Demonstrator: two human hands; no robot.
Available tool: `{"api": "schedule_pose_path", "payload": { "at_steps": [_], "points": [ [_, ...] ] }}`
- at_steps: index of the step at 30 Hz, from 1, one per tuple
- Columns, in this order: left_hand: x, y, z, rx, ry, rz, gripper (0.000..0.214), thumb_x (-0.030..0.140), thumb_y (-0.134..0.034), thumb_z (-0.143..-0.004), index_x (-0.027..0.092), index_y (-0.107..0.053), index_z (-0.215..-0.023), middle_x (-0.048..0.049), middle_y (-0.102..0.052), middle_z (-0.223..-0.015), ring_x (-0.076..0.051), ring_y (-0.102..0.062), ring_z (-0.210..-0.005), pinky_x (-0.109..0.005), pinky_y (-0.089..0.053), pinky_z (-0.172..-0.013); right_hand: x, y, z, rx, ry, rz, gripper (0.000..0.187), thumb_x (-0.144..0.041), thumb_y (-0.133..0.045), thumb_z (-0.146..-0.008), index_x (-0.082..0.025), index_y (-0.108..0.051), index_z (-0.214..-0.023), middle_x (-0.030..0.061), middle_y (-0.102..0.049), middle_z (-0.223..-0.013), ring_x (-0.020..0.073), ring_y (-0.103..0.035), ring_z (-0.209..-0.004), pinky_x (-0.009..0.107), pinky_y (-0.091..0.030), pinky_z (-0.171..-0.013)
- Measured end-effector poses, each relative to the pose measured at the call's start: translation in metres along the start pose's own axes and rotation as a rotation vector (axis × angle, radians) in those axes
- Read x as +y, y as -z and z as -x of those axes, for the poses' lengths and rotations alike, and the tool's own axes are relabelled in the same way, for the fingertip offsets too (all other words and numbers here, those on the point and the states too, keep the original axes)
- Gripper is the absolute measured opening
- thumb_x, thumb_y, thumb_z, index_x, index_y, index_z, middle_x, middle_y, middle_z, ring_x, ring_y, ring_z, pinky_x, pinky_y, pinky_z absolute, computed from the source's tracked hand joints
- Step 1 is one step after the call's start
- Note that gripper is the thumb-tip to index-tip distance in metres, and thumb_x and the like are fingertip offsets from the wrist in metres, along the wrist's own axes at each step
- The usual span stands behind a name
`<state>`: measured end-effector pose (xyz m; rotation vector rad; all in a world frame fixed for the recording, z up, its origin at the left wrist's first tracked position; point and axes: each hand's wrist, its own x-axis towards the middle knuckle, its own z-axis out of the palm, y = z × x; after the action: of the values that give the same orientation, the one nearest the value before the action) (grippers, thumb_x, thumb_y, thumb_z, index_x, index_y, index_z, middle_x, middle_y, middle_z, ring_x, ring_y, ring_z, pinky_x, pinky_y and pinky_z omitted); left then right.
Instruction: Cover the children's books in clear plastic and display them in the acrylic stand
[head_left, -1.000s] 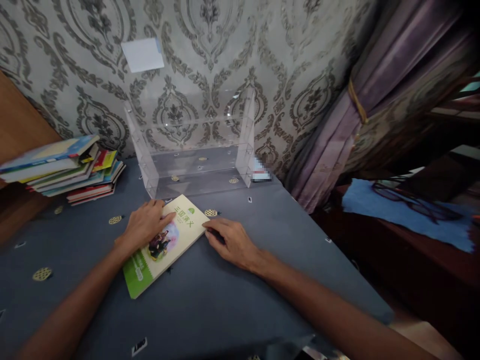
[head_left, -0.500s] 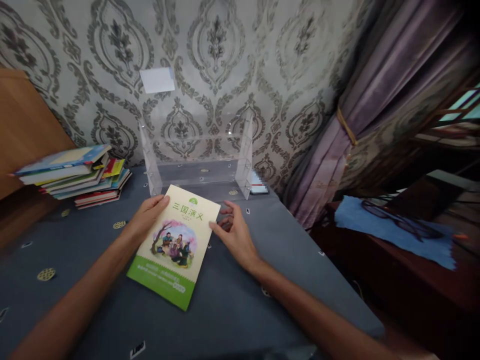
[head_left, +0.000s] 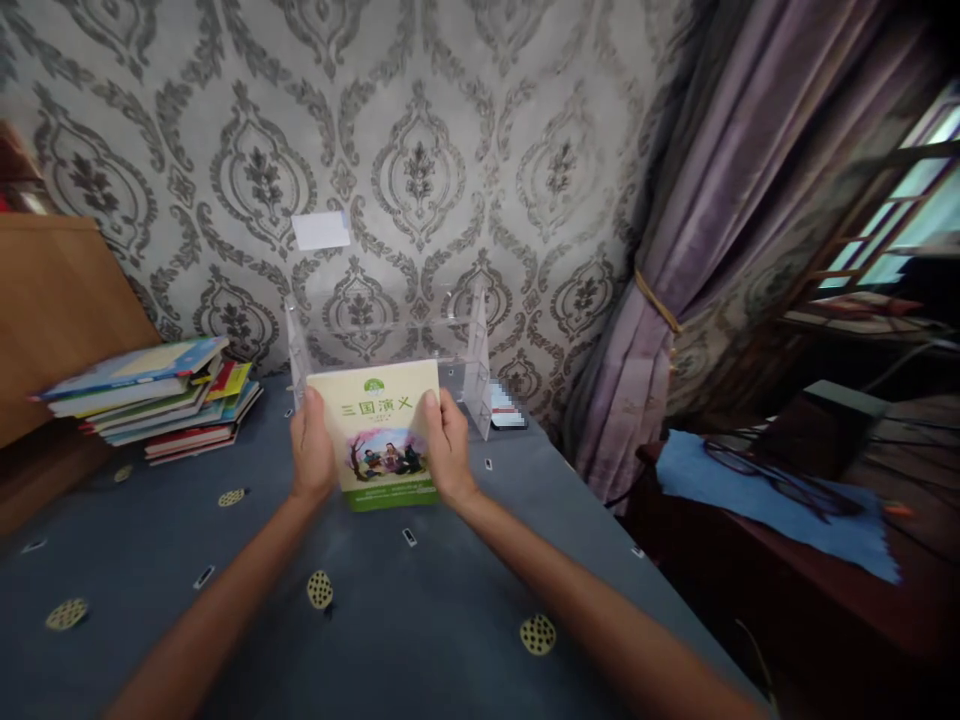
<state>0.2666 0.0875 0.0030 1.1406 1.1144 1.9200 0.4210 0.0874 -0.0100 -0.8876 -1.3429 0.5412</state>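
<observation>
Left hand (head_left: 311,450) and right hand (head_left: 450,445) grip a book (head_left: 384,435) before a clear rack (head_left: 478,350)

With the book as the clock's centre, a patterned wall (head_left: 420,130) fills 12 o'clock. A table (head_left: 420,610), covered in dark blue-grey with yellow spotted prints, spreads from 4 round to 9. A purple curtain (head_left: 697,230), tied back, hangs at 2. A wooden panel (head_left: 67,320) stands at 10. The rack is at 12, just beyond the book. A stack of books (head_left: 165,400) lies at 9, past the left hand. A blue cloth (head_left: 795,535) lies at 3, well apart. The book, cream with a green lower band, is tilted, its cover facing the viewer; whether it touches the table cannot be told. The left hand is clamped on its 9 o'clock edge, the right hand on its 3 o'clock edge, both thumbs on the cover. Glasses (head_left: 727,458) rest on the blue cloth. A white card (head_left: 321,230) shows at 11.
</observation>
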Motion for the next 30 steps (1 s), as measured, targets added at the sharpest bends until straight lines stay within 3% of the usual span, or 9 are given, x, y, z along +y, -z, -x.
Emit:
{"api": "schedule_pose_path", "payload": {
  "at_steps": [3,6,11,20,27,30],
  "points": [
    [-0.015,0.002,0.013,-0.062,0.061,-0.060,0.077,0.084,-0.057,-0.073,0.011,-0.073,-0.092,-0.0117,-0.077,-0.086,-0.028,-0.074,-0.087,-0.032,-0.060,-0.073,0.021,-0.003,0.009,0.041,-0.005,0.009,0.040,-0.058,-0.034,-0.099,-0.025,-0.040,-0.077,-0.0023,-0.046,-0.071,0.0163,-0.044,-0.069,0.029,-0.039,-0.064],
    [-0.035,0.009,0.025,-0.152,0.094,-0.078,0.074,0.082,-0.059,-0.074,0.012,-0.074,-0.094,-0.0127,-0.078,-0.094,-0.029,-0.073,-0.095,-0.033,-0.060,-0.079,0.044,0.000,0.026,0.000,-0.060,-0.001,0.038,-0.057,-0.033,-0.099,-0.024,-0.045,-0.084,-0.0014,-0.049,-0.073,0.0170,-0.046,-0.069,0.029,-0.040,-0.065],
    [-0.055,0.016,0.028,-0.188,0.198,-0.090,0.065,0.076,-0.067,-0.072,0.013,-0.074,-0.086,-0.0103,-0.078,-0.087,-0.029,-0.073,-0.091,-0.033,-0.061,-0.078,0.062,0.004,0.043,-0.054,-0.142,-0.010,0.039,-0.057,-0.033,-0.100,-0.023,-0.048,-0.088,0.0000,-0.053,-0.077,0.0176,-0.051,-0.075,0.030,-0.043,-0.072],
    [-0.057,0.014,0.030,-0.110,0.256,-0.026,0.052,0.064,-0.080,-0.062,0.018,-0.072,-0.085,-0.0067,-0.078,-0.084,-0.031,-0.073,-0.095,-0.037,-0.062,-0.080,0.065,0.002,0.036,-0.059,-0.155,-0.055,0.047,-0.062,-0.032,-0.099,-0.022,-0.047,-0.079,-0.0011,-0.049,-0.072,0.0161,-0.047,-0.069,0.028,-0.040,-0.065],
    [-0.059,0.013,0.030,-0.056,0.329,-0.047,0.071,0.076,-0.077,-0.055,0.014,-0.072,-0.090,-0.0086,-0.077,-0.082,-0.034,-0.072,-0.098,-0.042,-0.060,-0.089,0.068,0.003,0.036,-0.082,-0.197,-0.122,0.050,-0.065,-0.032,-0.098,-0.021,-0.048,-0.080,-0.0015,-0.049,-0.075,0.0152,-0.046,-0.072,0.028,-0.039,-0.067],
    [-0.053,0.015,0.026,-0.090,0.283,-0.152,0.076,0.083,-0.066,-0.064,0.014,-0.072,-0.096,-0.0106,-0.077,-0.095,-0.035,-0.067,-0.113,-0.043,-0.053,-0.102,0.068,0.006,0.036,-0.077,-0.185,-0.094,0.049,-0.064,-0.032,-0.098,-0.021,-0.048,-0.081,-0.0016,-0.049,-0.075,0.0153,-0.047,-0.072,0.028,-0.039,-0.069]
  ]
}}
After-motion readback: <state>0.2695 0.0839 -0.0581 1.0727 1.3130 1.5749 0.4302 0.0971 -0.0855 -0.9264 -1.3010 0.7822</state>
